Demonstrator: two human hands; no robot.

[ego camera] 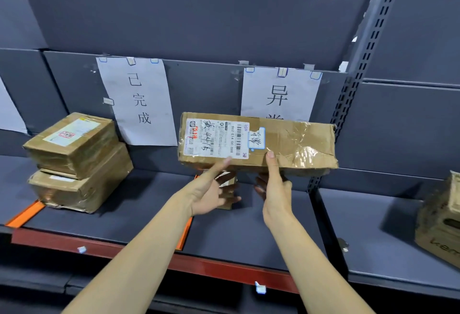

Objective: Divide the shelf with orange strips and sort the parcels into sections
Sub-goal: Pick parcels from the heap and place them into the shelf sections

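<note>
A small brown box (225, 189) is mostly hidden behind the left hand (207, 193). Both hands' grip holds the long taped cardboard parcel (256, 143) from below, right hand (276, 189) mid-length.

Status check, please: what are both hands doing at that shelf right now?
Left hand and right hand both grip the long parcel, held above the shelf. Small box beneath it. Two stacked parcels sit left.

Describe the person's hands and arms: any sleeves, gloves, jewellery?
Both forearms are bare as far as the frame shows, with no sleeves in view. The left hand and right hand wear no gloves; no watch, ring or wristband is visible.
</note>
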